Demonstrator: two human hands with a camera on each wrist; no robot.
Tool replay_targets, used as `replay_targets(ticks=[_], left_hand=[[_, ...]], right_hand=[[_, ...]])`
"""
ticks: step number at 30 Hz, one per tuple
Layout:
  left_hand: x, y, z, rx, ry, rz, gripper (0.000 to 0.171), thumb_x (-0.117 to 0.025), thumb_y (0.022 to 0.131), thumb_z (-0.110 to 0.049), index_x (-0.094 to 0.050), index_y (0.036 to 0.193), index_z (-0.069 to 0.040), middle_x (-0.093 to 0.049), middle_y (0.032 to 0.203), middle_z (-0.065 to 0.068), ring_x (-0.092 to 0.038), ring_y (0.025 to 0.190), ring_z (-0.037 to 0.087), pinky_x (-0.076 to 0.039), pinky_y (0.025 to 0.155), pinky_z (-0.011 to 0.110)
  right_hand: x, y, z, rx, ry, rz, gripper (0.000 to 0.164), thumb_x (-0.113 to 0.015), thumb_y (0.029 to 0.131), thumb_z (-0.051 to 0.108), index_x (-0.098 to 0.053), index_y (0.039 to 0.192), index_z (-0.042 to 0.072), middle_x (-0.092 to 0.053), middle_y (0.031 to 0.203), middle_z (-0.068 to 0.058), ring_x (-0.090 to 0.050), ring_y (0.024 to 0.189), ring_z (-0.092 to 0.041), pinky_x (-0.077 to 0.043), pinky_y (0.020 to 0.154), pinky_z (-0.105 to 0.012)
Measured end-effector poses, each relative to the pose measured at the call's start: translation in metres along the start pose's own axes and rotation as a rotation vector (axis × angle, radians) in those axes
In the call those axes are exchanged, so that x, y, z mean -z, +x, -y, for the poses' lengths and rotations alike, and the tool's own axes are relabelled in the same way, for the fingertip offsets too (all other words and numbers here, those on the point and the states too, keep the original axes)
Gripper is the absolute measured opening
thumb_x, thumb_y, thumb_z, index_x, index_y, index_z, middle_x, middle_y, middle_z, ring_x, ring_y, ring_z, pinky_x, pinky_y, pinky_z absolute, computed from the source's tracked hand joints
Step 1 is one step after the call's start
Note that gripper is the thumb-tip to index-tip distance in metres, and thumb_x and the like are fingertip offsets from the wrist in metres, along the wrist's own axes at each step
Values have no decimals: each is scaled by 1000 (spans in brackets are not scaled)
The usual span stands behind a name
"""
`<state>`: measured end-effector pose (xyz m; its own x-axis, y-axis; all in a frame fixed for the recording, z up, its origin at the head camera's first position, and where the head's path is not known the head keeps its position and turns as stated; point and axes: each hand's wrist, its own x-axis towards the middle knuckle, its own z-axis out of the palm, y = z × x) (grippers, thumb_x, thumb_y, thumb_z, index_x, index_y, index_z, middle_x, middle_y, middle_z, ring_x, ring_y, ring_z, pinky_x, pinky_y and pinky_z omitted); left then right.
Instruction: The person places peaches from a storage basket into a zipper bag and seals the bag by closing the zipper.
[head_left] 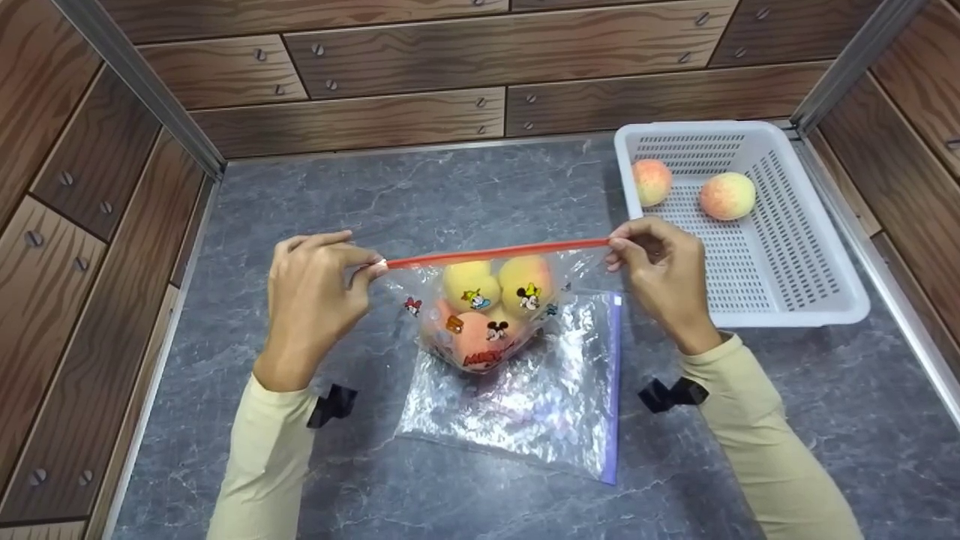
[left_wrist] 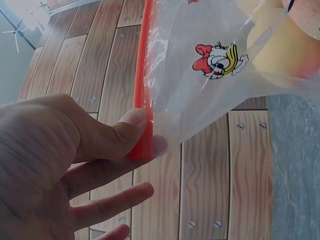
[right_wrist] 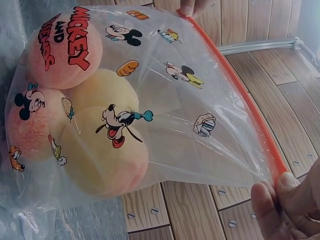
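Note:
A clear zip bag (right_wrist: 170,145) printed with cartoon characters hangs between my two hands, its red zip strip (head_left: 495,253) stretched nearly straight. Several peaches (right_wrist: 107,150) sit bunched in its bottom. My left hand (head_left: 311,292) pinches one end of the strip between thumb and forefinger, the other fingers held out loosely. The opposite end is pinched by my right hand (head_left: 664,274), with thumb against fingertips. Below the hanging bag, a second clear zip bag (head_left: 517,420) with a purple strip lies flat on the table (head_left: 360,195).
At the right stands a white plastic basket (head_left: 817,319) with perforated walls. It holds two peaches: one peach (head_left: 727,196) near its middle and another peach (head_left: 652,182) by the left wall. Wood-patterned panels (head_left: 397,64) enclose the table at the back and sides.

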<state>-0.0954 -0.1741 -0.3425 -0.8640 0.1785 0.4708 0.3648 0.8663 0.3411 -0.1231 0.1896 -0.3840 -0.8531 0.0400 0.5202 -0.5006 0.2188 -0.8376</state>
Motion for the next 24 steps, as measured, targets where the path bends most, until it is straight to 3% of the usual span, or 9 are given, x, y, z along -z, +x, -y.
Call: replay_targets(ticks=[12, 18, 24], left_hand=[[0, -3, 5, 28, -23, -7, 6, -83, 84, -14, -83, 88, -10, -78, 90, 6, -68, 112, 30, -39, 101, 52], [-3, -5, 5, -25, -40, -49, 9, -82, 85, -14, -82, 91, -7, -78, 91, 7, -70, 105, 30, -43, 97, 50], [-11, -10, 7, -63, -93, -106, 7, -80, 86, -12, -80, 90, -6, -78, 94, 8, -71, 97, 29, -47, 90, 47]], right_hand=[[-1, 0, 0, -6, 4, 1, 4, -67, 85, -20, -65, 85, -16, -68, 76, -10, -66, 61, -14, -59, 58, -24], [4, -1, 1, -33, 17, 50, 5, -65, 87, -19, -65, 87, -14, -67, 76, -14, -65, 61, -15, -58, 56, -24], [19, 3, 10, -23, -152, 160, 5, -72, 88, -10, -71, 93, -9, -69, 79, -15, -63, 63, -12, -55, 56, -18]])
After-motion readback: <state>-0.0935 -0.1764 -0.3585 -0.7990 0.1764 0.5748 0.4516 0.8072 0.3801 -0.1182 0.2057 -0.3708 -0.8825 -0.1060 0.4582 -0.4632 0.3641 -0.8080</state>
